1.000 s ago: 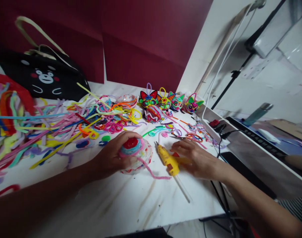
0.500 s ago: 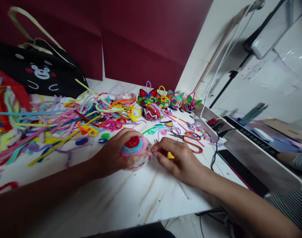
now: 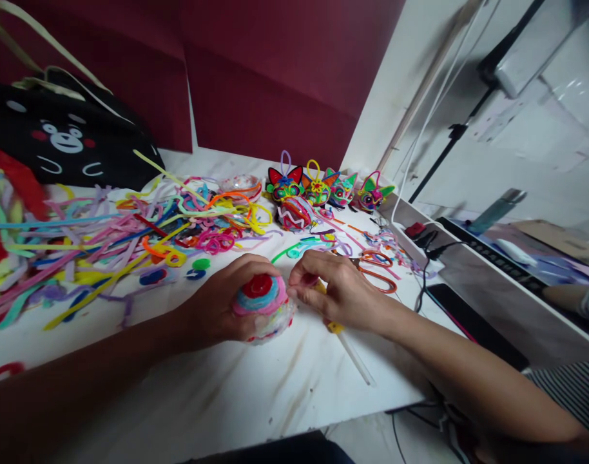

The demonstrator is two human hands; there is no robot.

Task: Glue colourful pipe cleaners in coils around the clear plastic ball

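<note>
My left hand (image 3: 234, 299) is wrapped around a clear round ball (image 3: 275, 324) from its left side. On the ball's upper face sits a coil of fuzzy pipe cleaner (image 3: 260, 301), red in the middle, then light blue, then pink. At the ball's right edge my right hand (image 3: 330, 290) is closed in a pinch, the fingertips close against the pink outer ring. A bit of pink pipe cleaner shows between its fingers, mostly hidden. Under the right hand lie a yellow piece (image 3: 334, 327) and a translucent stick (image 3: 356, 361). Just beyond are orange-handled scissors (image 3: 379, 280), partly covered.
A tangled heap of coloured pipe cleaners (image 3: 106, 238) spreads over the left of the table. Several decorated cat-eared balls (image 3: 287, 187) stand at the back. A black bag (image 3: 57, 142) is at far left, a phone (image 3: 475, 325) and grey divider (image 3: 507, 316) at right, near another person's arm (image 3: 569, 299).
The pink strand that stretched between ball and right hand now lies close along the coil. My right hand has come slightly nearer the ball, and the ball has turned a little.
</note>
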